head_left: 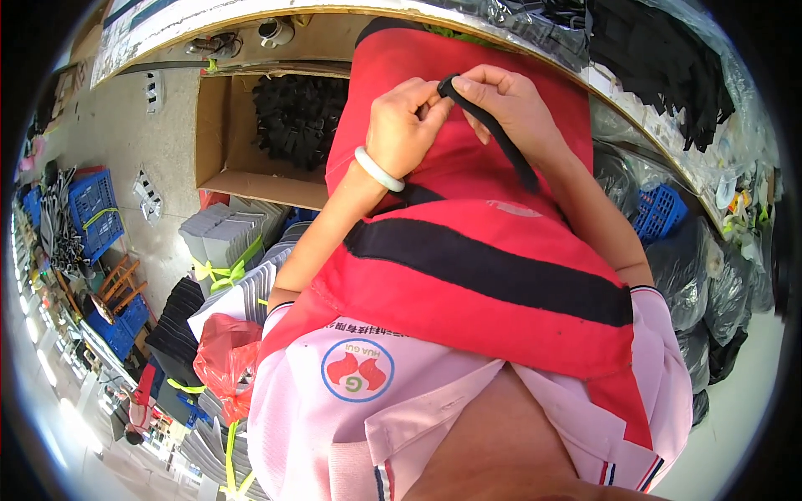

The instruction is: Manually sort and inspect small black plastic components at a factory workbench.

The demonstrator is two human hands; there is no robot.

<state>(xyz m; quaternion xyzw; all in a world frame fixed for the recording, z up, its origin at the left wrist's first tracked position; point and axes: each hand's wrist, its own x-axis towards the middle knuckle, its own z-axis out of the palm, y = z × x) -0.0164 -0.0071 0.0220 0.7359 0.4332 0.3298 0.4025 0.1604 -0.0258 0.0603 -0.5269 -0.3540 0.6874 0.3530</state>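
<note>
A red fabric piece (468, 209) with wide black bands lies draped over my lap and reaches up to the table edge. My left hand (405, 125), with a pale bangle at the wrist, pinches the top end of a black strap (501, 138). My right hand (510, 104) grips the same strap end from the other side, thumb against thumb. The strap runs down and to the right over the red fabric.
An open cardboard box (219, 125) of black plastic buckles stands at the left. Bundled grey pieces tied with yellow-green bands (230, 242) and a red plastic bag (225, 355) sit beside my left leg. Blue crates (92, 209) and black bags (710, 284) flank me.
</note>
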